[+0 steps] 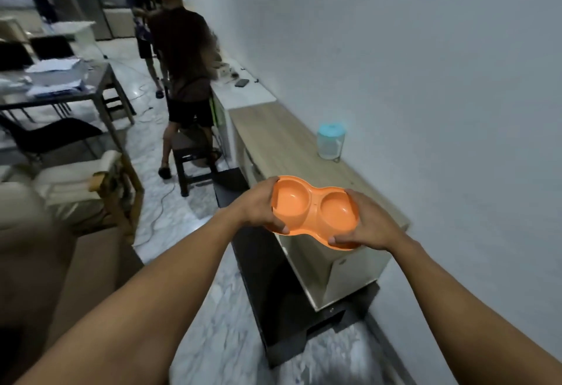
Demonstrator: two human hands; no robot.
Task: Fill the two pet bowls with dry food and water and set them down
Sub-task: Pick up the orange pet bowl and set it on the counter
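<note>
An orange double pet bowl (313,211), two round wells in one moulded piece, is held level in front of me over the near end of a wooden cabinet top (273,141). Both wells look empty. My left hand (261,205) grips its left end, thumb on the near rim. My right hand (369,223) grips its right end, fingers curled under the near edge. A clear jug with a light blue lid (331,141) stands on the cabinet top near the wall, farther back.
A person (182,59) stands ahead by a stool (191,153) next to a white counter with a phone (242,82). Left are a table with papers (60,80), chairs and an armchair (76,184). Cables lie on the marble floor. A white wall runs along the right.
</note>
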